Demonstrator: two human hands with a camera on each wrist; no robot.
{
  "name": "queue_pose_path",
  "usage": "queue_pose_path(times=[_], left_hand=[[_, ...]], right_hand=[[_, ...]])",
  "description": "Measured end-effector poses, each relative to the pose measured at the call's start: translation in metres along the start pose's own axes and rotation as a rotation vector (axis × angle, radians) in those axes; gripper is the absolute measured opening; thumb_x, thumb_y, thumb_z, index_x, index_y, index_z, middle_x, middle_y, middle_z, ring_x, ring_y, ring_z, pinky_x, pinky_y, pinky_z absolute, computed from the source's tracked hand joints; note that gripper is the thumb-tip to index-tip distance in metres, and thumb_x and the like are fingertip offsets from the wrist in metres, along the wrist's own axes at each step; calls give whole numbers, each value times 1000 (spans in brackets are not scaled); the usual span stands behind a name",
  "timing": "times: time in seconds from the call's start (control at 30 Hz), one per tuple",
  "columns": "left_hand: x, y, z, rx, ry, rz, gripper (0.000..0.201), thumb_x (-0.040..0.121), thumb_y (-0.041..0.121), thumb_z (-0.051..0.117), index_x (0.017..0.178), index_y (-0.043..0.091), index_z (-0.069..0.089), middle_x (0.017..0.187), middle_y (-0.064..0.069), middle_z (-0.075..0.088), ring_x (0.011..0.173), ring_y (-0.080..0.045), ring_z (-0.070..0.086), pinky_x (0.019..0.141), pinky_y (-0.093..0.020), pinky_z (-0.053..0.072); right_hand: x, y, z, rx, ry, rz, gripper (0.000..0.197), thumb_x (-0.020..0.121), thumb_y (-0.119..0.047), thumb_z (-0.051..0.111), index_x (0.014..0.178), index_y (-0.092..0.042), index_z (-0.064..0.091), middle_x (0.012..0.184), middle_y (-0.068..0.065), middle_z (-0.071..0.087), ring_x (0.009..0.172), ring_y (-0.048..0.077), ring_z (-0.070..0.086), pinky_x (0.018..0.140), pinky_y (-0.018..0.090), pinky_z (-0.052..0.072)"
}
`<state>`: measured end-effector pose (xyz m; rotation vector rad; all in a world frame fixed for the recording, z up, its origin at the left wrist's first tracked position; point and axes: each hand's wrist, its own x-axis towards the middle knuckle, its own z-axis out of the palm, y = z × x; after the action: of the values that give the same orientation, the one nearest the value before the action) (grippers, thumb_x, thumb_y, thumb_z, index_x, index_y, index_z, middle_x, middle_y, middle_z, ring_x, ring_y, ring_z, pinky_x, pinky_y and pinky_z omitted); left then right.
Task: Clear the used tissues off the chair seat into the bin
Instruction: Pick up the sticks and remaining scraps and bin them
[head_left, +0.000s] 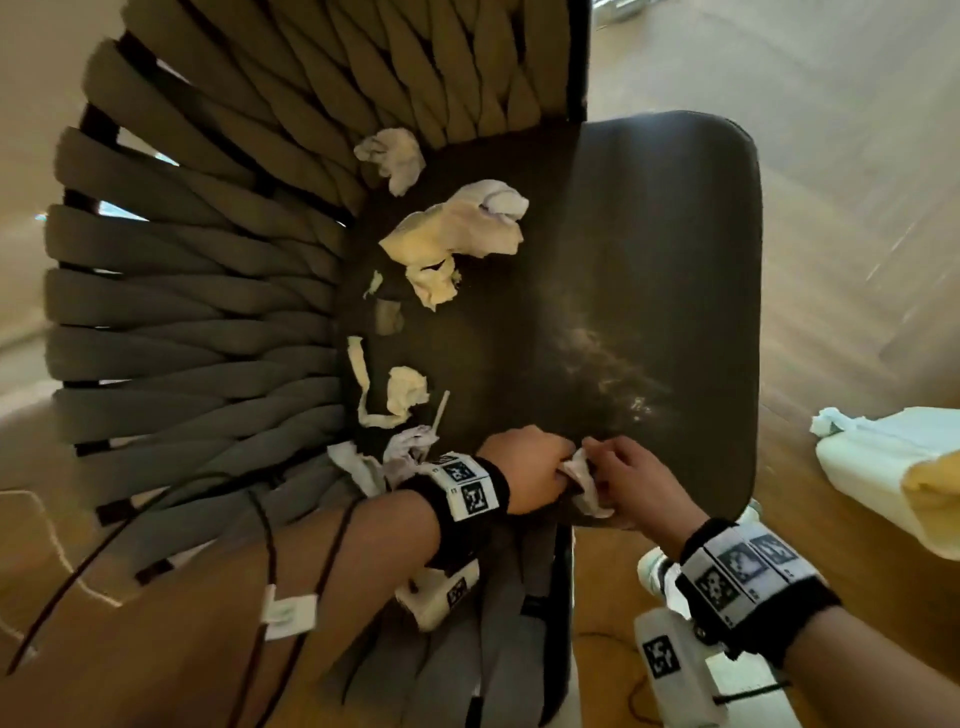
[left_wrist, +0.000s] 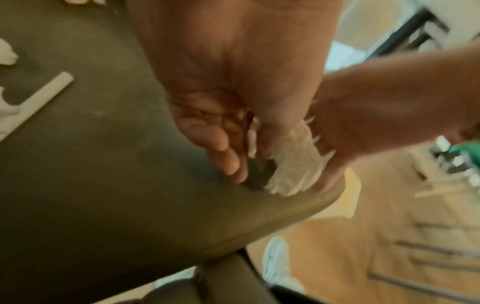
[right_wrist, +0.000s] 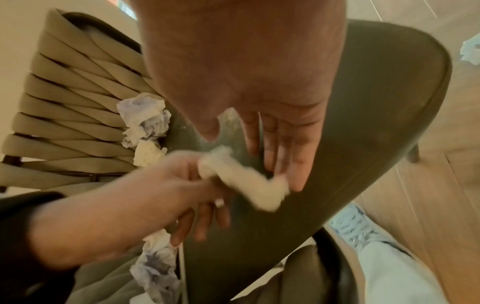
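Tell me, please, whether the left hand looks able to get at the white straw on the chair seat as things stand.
Probably yes: the straw lies uncovered on the seat beside the left hand, nothing between them. That hand pinches a crumpled tissue, though, so it may need emptying first.

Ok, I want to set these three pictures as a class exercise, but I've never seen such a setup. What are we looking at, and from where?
No machine here: a person works with two bare hands. The big picture comes from a camera on the head, looking down; the other two come from cameras on the wrists, looking along the fingers. The surface is a dark chair seat with a woven strap back. On it lie crumpled paper scraps, a thin white stick and a pale powdery smear. At the seat's near edge the left hand pinches a crumpled tissue; the right hand, fingers straight, is right beside it.
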<state>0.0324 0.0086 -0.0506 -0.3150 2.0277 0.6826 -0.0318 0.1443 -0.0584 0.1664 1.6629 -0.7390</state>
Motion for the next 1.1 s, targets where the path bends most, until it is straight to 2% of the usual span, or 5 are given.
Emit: queue_pose_path(times=[0.13, 0.3, 0.5, 0.8, 1.1], left_hand=[[-31, -12, -17, -185, 175, 200, 21, 81, 25, 61, 99, 15, 66, 105, -8, 63, 97, -27, 61, 77, -38, 51], [-63, -73, -49, -295, 419, 86, 32, 83, 39, 66, 109, 22, 58, 106, 5, 47, 97, -12, 51, 84, -31, 48], [-67, -152, -31, 186, 22, -248, 108, 67, 62, 69, 149, 30, 7, 155, -8, 7, 130, -41, 33, 98, -48, 45], [-22, -144, -32, 240, -96, -119, 65, 73, 25, 76, 129, 17, 44, 127, -13, 50, 109, -35, 58, 85, -40, 50], [-30, -77, -95, -853, -67, 29, 34, 80, 17, 73, 109, 22, 56, 107, -3, 67, 93, -19, 71, 60, -27, 58]], right_hand=[[-3, -39, 33, 496, -147, 150, 34, 96, -37, 48, 99, -10, 68, 83, 12, 70, 72, 22, 67, 61, 33, 55], [16, -82, 61, 286, 9, -56, 26, 95, -19, 51, 73, -11, 62, 67, 5, 60, 64, 20, 56, 64, 32, 46], [34, -88, 57, 295, 44, 42, 28, 94, -26, 53, 70, -14, 63, 69, 4, 60, 60, 18, 55, 63, 32, 43], [42, -76, 52, 395, 95, 106, 25, 93, -25, 56, 73, -12, 62, 60, 3, 57, 33, 9, 51, 32, 19, 34], [43, -79, 30, 576, 246, 45, 25, 94, -23, 54, 74, -10, 63, 70, 7, 62, 57, 19, 57, 47, 25, 46]])
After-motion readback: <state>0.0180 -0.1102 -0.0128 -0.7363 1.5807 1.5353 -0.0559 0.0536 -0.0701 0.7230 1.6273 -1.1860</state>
